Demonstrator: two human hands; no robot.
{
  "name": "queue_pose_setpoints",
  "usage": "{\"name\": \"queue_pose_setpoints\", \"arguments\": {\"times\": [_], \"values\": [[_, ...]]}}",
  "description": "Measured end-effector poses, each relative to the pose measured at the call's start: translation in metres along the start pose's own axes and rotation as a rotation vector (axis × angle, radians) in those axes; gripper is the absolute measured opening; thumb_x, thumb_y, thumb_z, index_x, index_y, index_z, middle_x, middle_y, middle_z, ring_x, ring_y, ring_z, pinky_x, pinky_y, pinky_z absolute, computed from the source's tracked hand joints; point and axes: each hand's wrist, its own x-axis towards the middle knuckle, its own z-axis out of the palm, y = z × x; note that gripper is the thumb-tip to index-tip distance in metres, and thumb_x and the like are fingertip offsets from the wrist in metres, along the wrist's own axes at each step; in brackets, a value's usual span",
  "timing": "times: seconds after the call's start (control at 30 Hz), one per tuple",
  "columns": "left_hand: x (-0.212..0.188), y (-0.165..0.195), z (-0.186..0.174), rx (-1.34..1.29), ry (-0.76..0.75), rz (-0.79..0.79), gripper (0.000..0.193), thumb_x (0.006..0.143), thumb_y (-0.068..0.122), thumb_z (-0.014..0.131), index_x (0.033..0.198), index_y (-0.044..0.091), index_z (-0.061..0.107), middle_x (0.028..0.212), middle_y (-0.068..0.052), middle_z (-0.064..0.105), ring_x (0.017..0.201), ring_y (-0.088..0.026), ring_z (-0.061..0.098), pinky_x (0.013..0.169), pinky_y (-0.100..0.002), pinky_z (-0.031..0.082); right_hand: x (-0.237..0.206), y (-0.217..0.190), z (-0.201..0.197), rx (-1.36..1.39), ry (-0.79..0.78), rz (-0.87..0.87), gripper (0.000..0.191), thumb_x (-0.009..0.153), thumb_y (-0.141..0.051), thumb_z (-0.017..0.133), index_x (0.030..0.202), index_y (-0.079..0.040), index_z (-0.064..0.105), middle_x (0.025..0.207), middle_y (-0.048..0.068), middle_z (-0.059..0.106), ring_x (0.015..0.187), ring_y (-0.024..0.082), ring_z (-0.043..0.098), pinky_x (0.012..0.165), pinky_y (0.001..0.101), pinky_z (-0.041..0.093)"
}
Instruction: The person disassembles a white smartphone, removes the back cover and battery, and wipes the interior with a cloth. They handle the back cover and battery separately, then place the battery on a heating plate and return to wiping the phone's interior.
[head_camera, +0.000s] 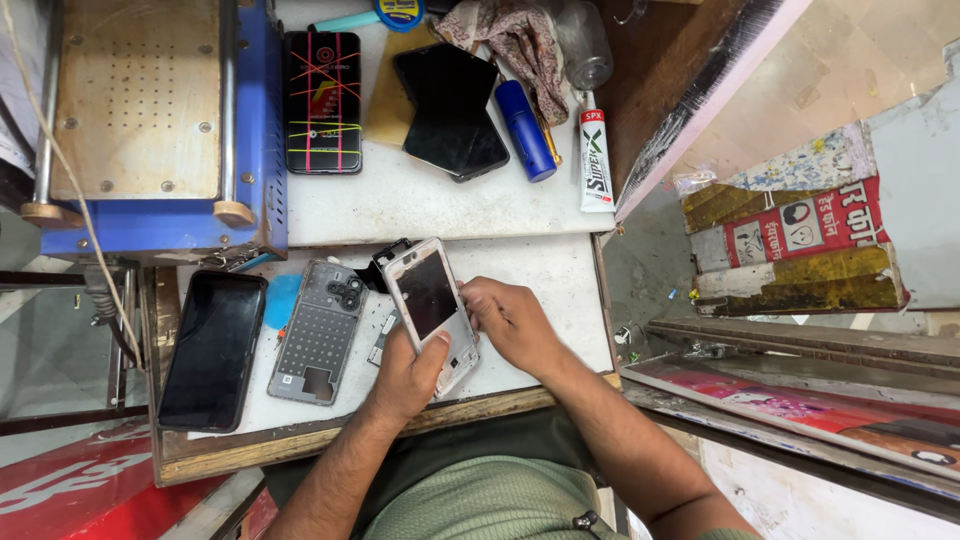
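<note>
Both hands on a phone frame (432, 310), white/pale housing with a dark panel facing up, tilted, lower end over the front of the white bench top (540, 280). Left hand (405, 378) cups the frame from below, thumb laid up its lower right edge, fingers wrapped behind (fingertips hidden). Right hand (512, 320) grips the frame's right edge, fingers curled in against the side; can't tell if anything small is pinched between them. Just left of the frame: a clear grey back cover (318, 333) lying flat, camera cutouts at top, touching a blue round pad (281, 300). Further left, a black phone (213, 349) face up, apart from the cover. Upper shelf: a phone with crossed red and yellow lines on its screen (322, 101), two dark panels stacked (450, 110), a blue cylinder (525, 130), a white glue tube (595, 160), a patterned cloth (515, 40). Blue-framed machine with a wooden plate (150, 110) at top left.
</note>
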Motion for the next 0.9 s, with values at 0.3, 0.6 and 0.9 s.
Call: {"name": "queue_pose_setpoints", "arguments": {"times": [0.3, 0.6, 0.9], "values": [[0.0, 0.002, 0.001, 0.13, -0.01, 0.024, 0.037, 0.093, 0.018, 0.051, 0.12, -0.003, 0.065, 0.105, -0.018, 0.074, 0.098, -0.026, 0.072, 0.086, -0.04, 0.057, 0.003, -0.025, -0.013, -0.041, -0.042, 0.082, 0.019, 0.098, -0.019, 0.069, 0.11, -0.005, 0.073, 0.088, 0.002, 0.077, 0.078, 0.009, 0.072, 0.071, 0.0242, 0.06], [0.002, 0.003, 0.001, 0.179, -0.058, 0.014, 0.04, 0.094, 0.022, 0.049, 0.12, -0.002, 0.066, 0.102, -0.017, 0.075, 0.095, -0.027, 0.074, 0.085, -0.041, 0.059, 0.01, -0.048, -0.029, -0.202, 0.032, 0.002, 0.035, 0.096, -0.013, 0.065, 0.13, -0.01, 0.066, 0.095, 0.005, 0.076, 0.078, 0.011, 0.069, 0.064, 0.0257, 0.054], [0.005, 0.012, 0.003, 0.162, -0.121, 0.009, 0.053, 0.094, 0.03, 0.057, 0.137, -0.001, 0.05, 0.109, -0.013, 0.071, 0.101, -0.025, 0.072, 0.089, -0.041, 0.059, 0.03, -0.01, -0.004, 0.004, 0.234, -0.031, 0.023, 0.101, -0.009, 0.063, 0.12, -0.001, 0.072, 0.082, 0.004, 0.073, 0.074, 0.007, 0.063, 0.067, 0.0237, 0.053]]}}
